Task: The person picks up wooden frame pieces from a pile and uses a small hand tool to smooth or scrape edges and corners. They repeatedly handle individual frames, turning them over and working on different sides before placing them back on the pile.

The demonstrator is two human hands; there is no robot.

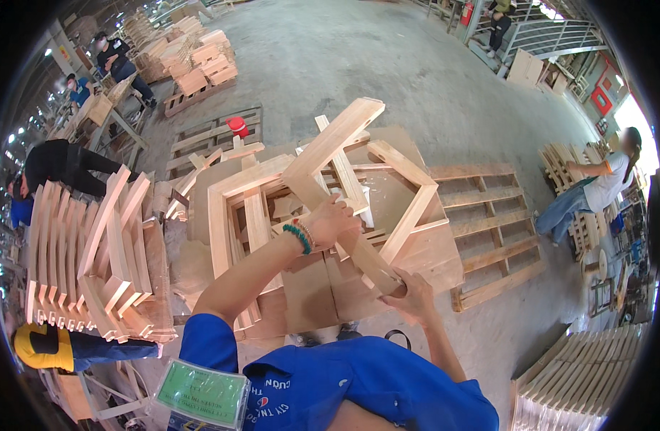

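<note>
While left hand (334, 221) and right hand (414, 296) clamp fingers on one angled piece (332, 141), wooden frames (218, 230) lie below (perhaps unfinished).

Held frame (333, 142): smooth matt wood. Cardboard (308, 296): matt paper. Badge sleeve (204, 391): glossy plastic.

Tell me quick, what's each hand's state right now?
Left hand: closed, holding a wooden piece.
Right hand: closed, holding the same piece's near end.
</note>
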